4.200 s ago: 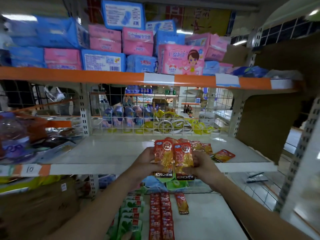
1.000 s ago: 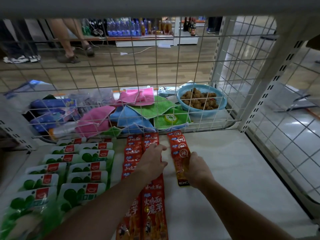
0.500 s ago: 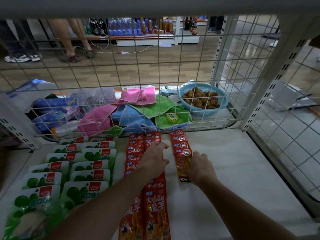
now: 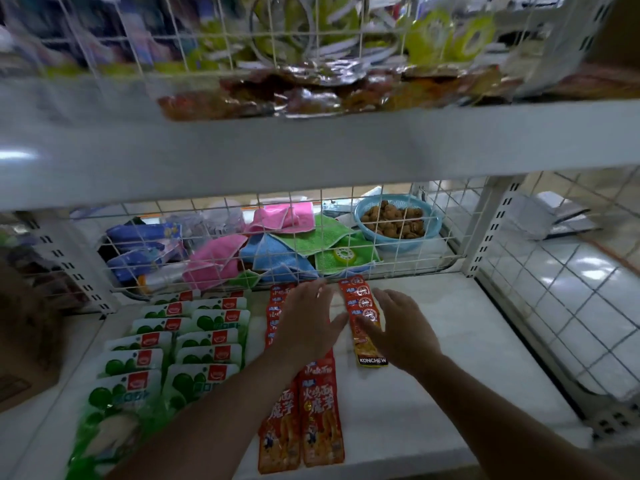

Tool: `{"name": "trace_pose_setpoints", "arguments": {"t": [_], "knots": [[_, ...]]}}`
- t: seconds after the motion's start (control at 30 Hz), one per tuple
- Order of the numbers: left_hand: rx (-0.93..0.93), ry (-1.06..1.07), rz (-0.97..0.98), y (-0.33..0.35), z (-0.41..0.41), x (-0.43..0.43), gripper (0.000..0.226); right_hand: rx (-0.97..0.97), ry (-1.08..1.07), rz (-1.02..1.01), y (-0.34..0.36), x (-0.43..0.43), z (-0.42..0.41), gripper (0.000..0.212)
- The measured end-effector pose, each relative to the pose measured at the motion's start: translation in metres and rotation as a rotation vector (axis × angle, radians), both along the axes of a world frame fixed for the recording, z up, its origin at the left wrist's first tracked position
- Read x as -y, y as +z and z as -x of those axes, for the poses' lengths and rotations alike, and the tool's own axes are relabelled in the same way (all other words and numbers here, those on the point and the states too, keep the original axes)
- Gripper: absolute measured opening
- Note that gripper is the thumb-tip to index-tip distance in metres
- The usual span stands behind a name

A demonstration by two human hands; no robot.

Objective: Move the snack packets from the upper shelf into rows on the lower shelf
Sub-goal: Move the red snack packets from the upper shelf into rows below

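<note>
On the white lower shelf [image 4: 450, 358] a short row of red-orange snack packets [image 4: 360, 303] overlaps toward the wire back. Two longer rows of red packets [image 4: 318, 410] lie left of it. My left hand [image 4: 304, 327] hovers open over those rows, fingers spread. My right hand [image 4: 398, 327] is open just right of the short row, thumb over its front packets, holding nothing. A blurred heap of red-orange packets [image 4: 294, 95] lies on the upper shelf [image 4: 311, 147].
Green snack packets [image 4: 166, 355] fill two rows at the left. Behind the wire back panel [image 4: 398, 202] lie coloured cloths [image 4: 277, 247] and a blue basket [image 4: 426, 233] of brown nuts. A cardboard box [image 4: 24, 341] stands at far left.
My view has risen, bringing the upper shelf into sight. Both hands have lifted off the packets and opened; the short row stays laid on the lower shelf.
</note>
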State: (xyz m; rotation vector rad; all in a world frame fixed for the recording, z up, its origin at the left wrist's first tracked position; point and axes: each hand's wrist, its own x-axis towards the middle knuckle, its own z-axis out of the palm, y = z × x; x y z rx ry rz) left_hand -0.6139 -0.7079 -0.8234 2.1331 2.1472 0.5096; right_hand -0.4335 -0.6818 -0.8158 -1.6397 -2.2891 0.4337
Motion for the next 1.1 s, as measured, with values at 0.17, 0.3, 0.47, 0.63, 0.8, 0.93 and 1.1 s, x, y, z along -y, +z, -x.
{"name": "trace_pose_setpoints", "arguments": {"t": [0.17, 0.3, 0.47, 0.63, 0.8, 0.93, 1.1], "knots": [[-0.057, -0.009, 0.001, 0.036, 0.002, 0.028, 0.065, 0.134, 0.069, -0.051, 0.035, 0.029, -0.013, 0.072], [-0.069, -0.007, 0.041, 0.069, 0.001, 0.054, 0.063, 0.244, 0.114, -0.091, 0.075, 0.055, -0.017, 0.072], [-0.073, -0.022, -0.005, 0.118, -0.003, 0.104, 0.062, 0.249, 0.082, -0.121, 0.123, 0.096, -0.019, 0.091], [-0.036, -0.016, -0.024, 0.173, -0.009, 0.15, 0.062, 0.221, 0.06, -0.204, 0.164, 0.139, -0.021, 0.106], [-0.053, -0.03, -0.107, 0.218, -0.012, 0.186, 0.064, 0.189, 0.07, -0.28, 0.214, 0.173, -0.023, 0.114], [-0.046, -0.03, -0.129, 0.253, -0.015, 0.209, 0.069, 0.163, 0.06, -0.328, 0.252, 0.195, -0.023, 0.111], [-0.051, -0.043, -0.208, 0.298, -0.011, 0.232, 0.063, 0.111, 0.074, -0.373, 0.294, 0.215, -0.022, 0.113]]}}
